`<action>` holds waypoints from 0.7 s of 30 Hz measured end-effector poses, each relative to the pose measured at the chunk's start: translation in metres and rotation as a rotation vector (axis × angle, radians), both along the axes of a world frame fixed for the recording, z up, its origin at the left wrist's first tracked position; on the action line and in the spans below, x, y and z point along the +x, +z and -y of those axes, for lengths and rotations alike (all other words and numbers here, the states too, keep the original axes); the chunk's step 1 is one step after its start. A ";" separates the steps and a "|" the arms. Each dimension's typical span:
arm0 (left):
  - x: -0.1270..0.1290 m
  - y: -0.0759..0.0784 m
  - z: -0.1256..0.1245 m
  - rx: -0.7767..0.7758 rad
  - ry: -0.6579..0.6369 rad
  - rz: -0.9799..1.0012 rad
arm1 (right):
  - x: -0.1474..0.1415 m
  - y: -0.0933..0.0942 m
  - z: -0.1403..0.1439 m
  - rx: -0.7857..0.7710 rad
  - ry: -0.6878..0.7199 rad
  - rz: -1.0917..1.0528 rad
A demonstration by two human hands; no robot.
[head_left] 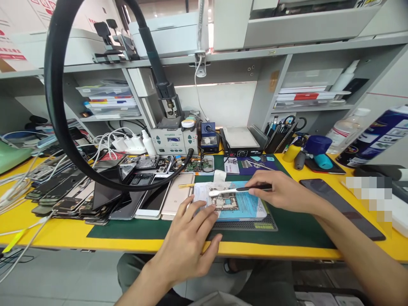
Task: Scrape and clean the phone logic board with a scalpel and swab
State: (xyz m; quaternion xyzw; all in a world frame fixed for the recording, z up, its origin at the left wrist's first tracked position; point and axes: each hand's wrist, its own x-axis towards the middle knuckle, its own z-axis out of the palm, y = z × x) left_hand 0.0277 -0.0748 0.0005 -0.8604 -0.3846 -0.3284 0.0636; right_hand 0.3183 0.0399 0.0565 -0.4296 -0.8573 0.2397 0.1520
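A phone circuit board (230,205) lies on a blue and white booklet (251,206), which rests on the green work mat (134,231). Between the fingers of my right hand (279,191) is a toothbrush (231,190) with a dark handle end and a white neck. Its head lies over the upper left of the board; whether the bristles touch it I cannot tell. My left hand (189,238) is spread, with its fingertips at the lower left edge of the board and booklet. No object shows in that hand.
Phones (154,197) and stacked phone parts lie on the left. A hot-air station (174,139) stands behind, its thick black hose (52,85) looping across the left foreground. On the right are a dark phone (342,208), a yellow bottle (292,149) and a blue spray can (372,136).
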 end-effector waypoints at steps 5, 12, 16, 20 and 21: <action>0.003 -0.003 -0.001 -0.009 0.003 0.000 | 0.001 -0.002 -0.001 0.035 -0.008 0.011; 0.006 -0.011 -0.002 -0.023 0.009 0.011 | 0.000 -0.004 0.001 0.043 0.020 0.019; 0.007 -0.015 -0.002 -0.019 0.023 0.025 | -0.003 -0.008 0.001 0.098 -0.010 0.013; 0.009 -0.017 -0.002 -0.007 0.035 0.035 | -0.004 -0.013 -0.001 0.142 -0.025 0.010; 0.009 -0.017 -0.002 -0.004 0.035 0.035 | -0.004 -0.013 -0.001 0.153 -0.029 0.008</action>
